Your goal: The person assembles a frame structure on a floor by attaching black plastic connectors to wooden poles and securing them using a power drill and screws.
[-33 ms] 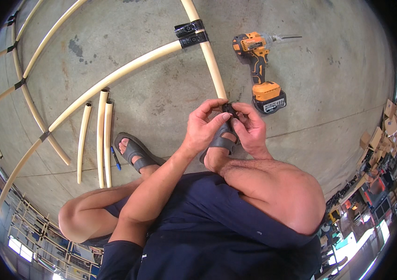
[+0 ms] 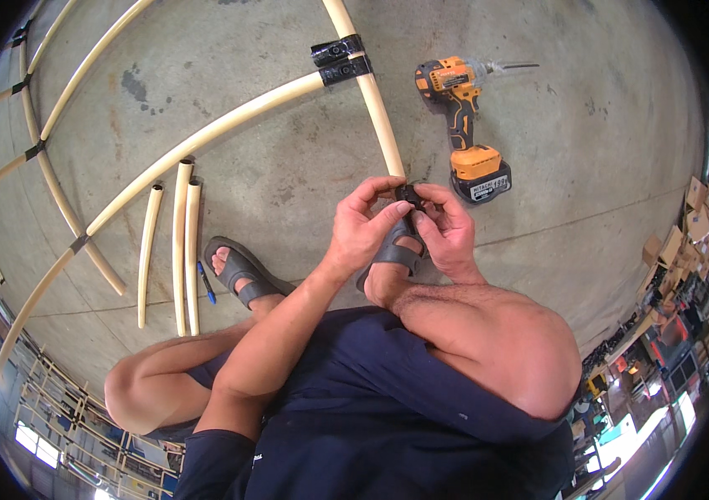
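Observation:
Both my hands meet at the near end of a cream-coloured pipe (image 2: 382, 125) running away across the floor. My left hand (image 2: 360, 225) pinches a small black metal pipe joint (image 2: 409, 197) with thumb and fingers. From the other side, my right hand (image 2: 451, 233) grips the same joint between thumb and fingertips. Fingers hide much of it, so how it sits on the pipe end cannot be made out. Farther up the pipe, similar black joints (image 2: 343, 62) are fixed, and a long curved pipe (image 2: 229, 127) joins there from the left.
An orange and black cordless driver (image 2: 459, 117) with a long bit lies right of the pipe. Several short cut pipes (image 2: 179, 250) and a blue marker (image 2: 207, 283) lie by my left sandal (image 2: 242, 271). A pipe frame (image 2: 38, 150) stretches left; cardboard boxes (image 2: 673, 248) stand far right.

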The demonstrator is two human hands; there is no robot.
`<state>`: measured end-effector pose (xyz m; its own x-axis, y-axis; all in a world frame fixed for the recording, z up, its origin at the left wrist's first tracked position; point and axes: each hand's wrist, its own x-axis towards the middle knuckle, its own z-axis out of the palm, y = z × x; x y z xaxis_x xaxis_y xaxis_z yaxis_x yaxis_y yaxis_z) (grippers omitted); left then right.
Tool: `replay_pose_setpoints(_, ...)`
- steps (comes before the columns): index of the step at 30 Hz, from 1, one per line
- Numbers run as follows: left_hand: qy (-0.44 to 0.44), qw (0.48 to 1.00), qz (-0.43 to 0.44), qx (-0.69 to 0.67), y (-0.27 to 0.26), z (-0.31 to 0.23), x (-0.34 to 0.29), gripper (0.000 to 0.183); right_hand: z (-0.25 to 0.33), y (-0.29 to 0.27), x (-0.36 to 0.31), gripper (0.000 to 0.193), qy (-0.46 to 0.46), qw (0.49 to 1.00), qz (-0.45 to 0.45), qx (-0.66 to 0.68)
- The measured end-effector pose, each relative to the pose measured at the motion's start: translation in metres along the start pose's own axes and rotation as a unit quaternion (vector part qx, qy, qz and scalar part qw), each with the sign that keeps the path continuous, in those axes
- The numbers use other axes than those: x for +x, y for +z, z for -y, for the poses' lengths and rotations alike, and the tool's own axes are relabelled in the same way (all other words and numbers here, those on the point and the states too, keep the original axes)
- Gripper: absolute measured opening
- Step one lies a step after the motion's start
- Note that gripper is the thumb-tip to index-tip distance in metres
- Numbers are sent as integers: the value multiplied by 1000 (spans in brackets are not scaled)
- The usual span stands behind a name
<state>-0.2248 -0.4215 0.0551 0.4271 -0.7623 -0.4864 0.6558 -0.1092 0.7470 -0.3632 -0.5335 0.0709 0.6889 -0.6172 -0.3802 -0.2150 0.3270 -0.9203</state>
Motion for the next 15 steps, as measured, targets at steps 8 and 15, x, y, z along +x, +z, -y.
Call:
replay_pose_setpoints(8, -31, 999, 20, -16, 2, -8, 2, 40, 1, -1, -2, 34, -5, 1000, -14, -16)
replay_pose_setpoints(15, -52, 998, 33, -7, -1, 5, 4, 40, 6, 2, -2, 33, 43, 997, -48, 36)
